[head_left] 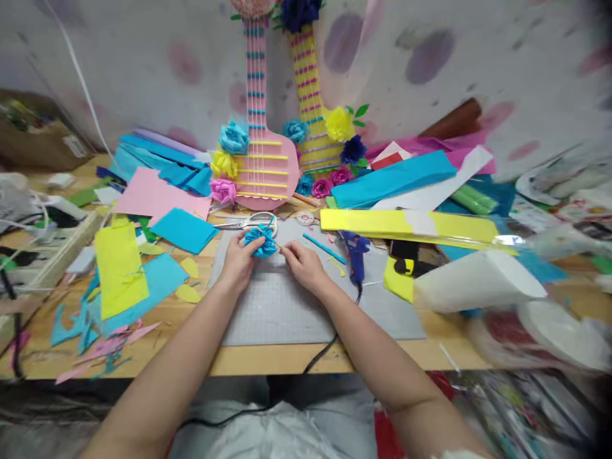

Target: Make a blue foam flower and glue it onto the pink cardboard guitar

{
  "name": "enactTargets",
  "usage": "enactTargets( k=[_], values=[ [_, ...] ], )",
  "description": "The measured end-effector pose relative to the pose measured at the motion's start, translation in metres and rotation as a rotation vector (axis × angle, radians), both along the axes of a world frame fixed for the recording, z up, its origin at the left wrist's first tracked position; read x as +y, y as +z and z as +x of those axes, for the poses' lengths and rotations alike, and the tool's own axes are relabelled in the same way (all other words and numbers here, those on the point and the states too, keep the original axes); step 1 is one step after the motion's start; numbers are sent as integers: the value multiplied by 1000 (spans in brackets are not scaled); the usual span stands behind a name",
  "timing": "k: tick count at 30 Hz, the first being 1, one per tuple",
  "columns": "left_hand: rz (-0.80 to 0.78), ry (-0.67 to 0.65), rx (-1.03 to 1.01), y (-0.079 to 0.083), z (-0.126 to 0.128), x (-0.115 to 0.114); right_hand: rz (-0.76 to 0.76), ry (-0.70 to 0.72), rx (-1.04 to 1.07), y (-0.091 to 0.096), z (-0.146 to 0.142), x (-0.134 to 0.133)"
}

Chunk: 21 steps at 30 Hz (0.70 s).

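A blue crepe-paper flower [261,241] is pinched in the fingers of my left hand [238,260], above the grey cutting mat [282,312]. My right hand [303,261] is closed at the flower's right side, its fingertips around a thin stick-like piece [281,247] that points at the petals. Whether that piece joins the flower I cannot tell. Behind the flower lie white-handled scissors [255,222]. To the right of my right hand are a thin blue strip [324,248] and a blue glue gun [356,255].
Two paper guitars, one pink [275,166] and one yellow [308,83], lean on the wall with paper flowers. Yellow crepe paper [368,222] and a white roll [473,284] lie right. Blue and yellow sheets [119,268] and scraps cover the left. A black cord [322,354] crosses the front edge.
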<state>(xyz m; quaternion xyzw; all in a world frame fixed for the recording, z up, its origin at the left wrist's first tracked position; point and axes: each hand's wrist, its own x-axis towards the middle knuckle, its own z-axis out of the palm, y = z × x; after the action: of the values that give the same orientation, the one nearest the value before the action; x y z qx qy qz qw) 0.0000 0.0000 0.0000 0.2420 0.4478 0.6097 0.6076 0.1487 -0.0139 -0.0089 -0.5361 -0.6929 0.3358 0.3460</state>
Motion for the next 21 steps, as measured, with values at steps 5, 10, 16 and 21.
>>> enactTargets(
  k=[5, 10, 16, 21],
  values=[
    [17, 53, 1, -3, 3, 1, -4, -19, 43, -4, -2, 0],
    [-2, 73, 11, -1, 5, 0, -4, -31, -13, 0, -3, -2],
    [-8, 68, 15, -2, 6, 0, -14, -27, -52, 1, -3, -2],
    [8, 67, 0, -4, 6, 0, -12, -24, -64, 0, -4, -2]
  ],
)
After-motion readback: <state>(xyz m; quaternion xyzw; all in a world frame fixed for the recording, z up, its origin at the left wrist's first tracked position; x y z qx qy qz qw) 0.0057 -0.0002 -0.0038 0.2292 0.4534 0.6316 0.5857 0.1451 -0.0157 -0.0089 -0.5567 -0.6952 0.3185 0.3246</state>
